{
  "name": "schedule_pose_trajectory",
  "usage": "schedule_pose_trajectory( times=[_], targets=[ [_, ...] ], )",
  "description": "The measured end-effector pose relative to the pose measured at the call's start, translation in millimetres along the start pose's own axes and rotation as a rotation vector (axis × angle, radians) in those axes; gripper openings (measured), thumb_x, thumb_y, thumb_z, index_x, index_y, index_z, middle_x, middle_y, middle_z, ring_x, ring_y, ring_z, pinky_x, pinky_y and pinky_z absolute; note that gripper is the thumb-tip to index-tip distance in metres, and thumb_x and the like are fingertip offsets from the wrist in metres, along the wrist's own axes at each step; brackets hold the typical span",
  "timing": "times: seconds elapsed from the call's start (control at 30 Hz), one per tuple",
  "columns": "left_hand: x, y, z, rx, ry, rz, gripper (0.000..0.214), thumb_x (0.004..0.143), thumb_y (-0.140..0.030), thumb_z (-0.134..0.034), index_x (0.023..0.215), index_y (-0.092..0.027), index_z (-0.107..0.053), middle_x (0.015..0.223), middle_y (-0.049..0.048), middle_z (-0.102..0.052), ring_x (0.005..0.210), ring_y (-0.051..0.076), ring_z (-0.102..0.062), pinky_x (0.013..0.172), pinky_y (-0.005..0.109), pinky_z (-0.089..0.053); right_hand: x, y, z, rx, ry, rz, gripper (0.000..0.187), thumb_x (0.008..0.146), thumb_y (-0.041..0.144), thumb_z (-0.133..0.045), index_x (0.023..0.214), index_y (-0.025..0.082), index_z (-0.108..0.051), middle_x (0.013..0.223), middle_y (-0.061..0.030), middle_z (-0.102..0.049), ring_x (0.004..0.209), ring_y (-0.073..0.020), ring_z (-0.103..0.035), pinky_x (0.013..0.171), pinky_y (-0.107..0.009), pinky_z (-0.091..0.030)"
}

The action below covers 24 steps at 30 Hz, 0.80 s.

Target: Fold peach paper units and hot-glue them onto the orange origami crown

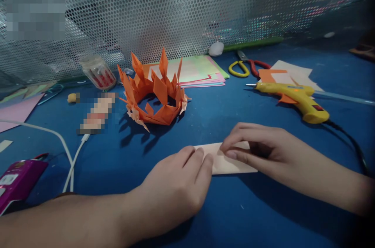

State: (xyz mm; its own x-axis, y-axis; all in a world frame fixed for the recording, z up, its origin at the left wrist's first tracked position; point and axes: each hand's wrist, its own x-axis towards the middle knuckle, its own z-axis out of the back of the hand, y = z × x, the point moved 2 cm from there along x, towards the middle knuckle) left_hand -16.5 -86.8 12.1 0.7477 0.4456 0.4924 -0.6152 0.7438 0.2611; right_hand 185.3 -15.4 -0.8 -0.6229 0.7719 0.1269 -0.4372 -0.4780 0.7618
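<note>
A pale peach strip of folded paper [218, 158] lies flat on the blue table in front of me. My left hand [181, 177] holds down its left end, fingers bent and close together, with the thumb hidden underneath. Over the right part, my right hand [260, 146] brings thumb and fingertips together in a pinch on the paper's surface. Just beyond my hands stands an orange folded-paper ring [159, 117] with upright pointed pieces and a few paler ones at its sides.
A yellow glue gun [293, 93] lies at right, its cord trailing. Behind it are scissors [240, 69] and paper pieces [295, 70]. Coloured sheets [202, 68], a jar [98, 74], white cables [66, 146] and a purple box [22, 179] also lie about. Perforated metal [175, 9] closes the back.
</note>
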Motion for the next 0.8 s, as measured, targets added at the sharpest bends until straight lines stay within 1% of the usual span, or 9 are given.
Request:
schedule_pose_trajectory(
  times=[0.07, 0.17, 0.23, 0.33, 0.47, 0.53, 0.6, 0.67, 0.8],
  targets=[
    [1.1, -0.2, 1.6, -0.001, 0.004, -0.015, 0.039, 0.097, 0.003, -0.037, 0.094, -0.004, -0.075, 0.090, 0.0117, -0.081, 0.081, 0.021, -0.075, 0.079, 0.031, -0.064, -0.9, -0.8, -1.0, 0.001, -0.011, 0.014, 0.032, 0.095, 0.049, -0.059, 0.084, 0.027, -0.078, 0.080, -0.0043, -0.070, 0.059, -0.0141, -0.062, 0.050, -0.025, -0.046],
    [1.4, -2.5, 3.3, -0.018, 0.013, -0.040, 0.041, 0.095, 0.005, -0.037, 0.087, -0.006, -0.076, 0.082, 0.0106, -0.079, 0.072, 0.021, -0.074, 0.072, 0.032, -0.064, -2.5, -1.8, -2.6, -0.008, -0.075, 0.035, 0.030, 0.095, 0.046, -0.059, 0.084, 0.027, -0.079, 0.081, -0.0042, -0.070, 0.058, -0.0129, -0.060, 0.050, -0.024, -0.045],
    [0.6, -4.3, 4.2, -0.014, 0.020, -0.052, 0.041, 0.094, 0.005, -0.037, 0.090, -0.005, -0.077, 0.083, 0.0108, -0.080, 0.072, 0.020, -0.074, 0.069, 0.030, -0.064, -2.7, -3.2, -4.0, -0.003, -0.070, -0.012, 0.028, 0.093, 0.047, -0.062, 0.083, 0.026, -0.079, 0.079, -0.0045, -0.070, 0.058, -0.0141, -0.061, 0.049, -0.025, -0.045],
    [-1.0, -7.0, 5.7, 0.041, 0.043, -0.100, 0.037, 0.091, 0.005, -0.041, 0.095, -0.002, -0.077, 0.091, 0.0135, -0.082, 0.080, 0.021, -0.077, 0.072, 0.028, -0.064, -2.0, -4.8, -4.7, 0.020, -0.054, -0.089, 0.032, 0.089, 0.052, -0.065, 0.081, 0.024, -0.079, 0.072, -0.0045, -0.068, 0.054, -0.0146, -0.058, 0.046, -0.025, -0.044],
    [-0.8, -9.1, 8.0, 0.087, 0.093, -0.177, 0.031, 0.088, 0.004, -0.048, 0.097, -0.002, -0.077, 0.095, 0.0153, -0.082, 0.083, 0.023, -0.078, 0.074, 0.030, -0.064, -1.5, -3.1, -4.8, 0.024, -0.067, -0.089, 0.034, 0.089, 0.053, -0.065, 0.078, 0.024, -0.079, 0.074, -0.0054, -0.069, 0.054, -0.0143, -0.059, 0.044, -0.025, -0.046],
    [-0.3, -9.2, 8.6, 0.077, 0.124, -0.190, 0.030, 0.089, 0.003, -0.049, 0.097, -0.002, -0.077, 0.094, 0.0153, -0.082, 0.080, 0.023, -0.077, 0.073, 0.030, -0.064, -2.0, -0.6, -4.8, -0.031, -0.112, -0.009, 0.031, 0.092, 0.047, -0.064, 0.078, 0.023, -0.078, 0.075, -0.0052, -0.070, 0.054, -0.0138, -0.061, 0.046, -0.024, -0.048],
    [-0.2, -9.2, 8.7, 0.075, 0.150, -0.199, 0.030, 0.090, 0.002, -0.049, 0.097, -0.003, -0.078, 0.093, 0.0157, -0.081, 0.079, 0.023, -0.076, 0.072, 0.031, -0.064, -3.2, 2.2, -4.7, -0.129, -0.183, 0.126, 0.026, 0.095, 0.039, -0.062, 0.079, 0.023, -0.076, 0.077, -0.0044, -0.070, 0.056, -0.0126, -0.063, 0.049, -0.023, -0.050],
    [-0.4, -9.1, 8.4, 0.082, 0.168, -0.209, 0.030, 0.090, 0.001, -0.049, 0.098, -0.003, -0.078, 0.095, 0.0162, -0.081, 0.080, 0.023, -0.076, 0.072, 0.031, -0.064, -4.5, 3.2, -5.2, -0.223, -0.221, 0.240, 0.024, 0.097, 0.032, -0.059, 0.081, 0.023, -0.075, 0.080, -0.0040, -0.071, 0.059, -0.0121, -0.065, 0.053, -0.021, -0.052],
    [-0.1, -9.3, 8.6, 0.091, 0.178, -0.228, 0.030, 0.089, 0.000, -0.050, 0.099, -0.004, -0.079, 0.096, 0.0170, -0.081, 0.080, 0.023, -0.076, 0.071, 0.031, -0.064, -6.0, -0.6, -7.9, -0.326, -0.203, 0.288, 0.026, 0.100, 0.027, -0.054, 0.084, 0.022, -0.074, 0.089, -0.0056, -0.072, 0.068, -0.0140, -0.071, 0.060, -0.022, -0.056]
  ],
)
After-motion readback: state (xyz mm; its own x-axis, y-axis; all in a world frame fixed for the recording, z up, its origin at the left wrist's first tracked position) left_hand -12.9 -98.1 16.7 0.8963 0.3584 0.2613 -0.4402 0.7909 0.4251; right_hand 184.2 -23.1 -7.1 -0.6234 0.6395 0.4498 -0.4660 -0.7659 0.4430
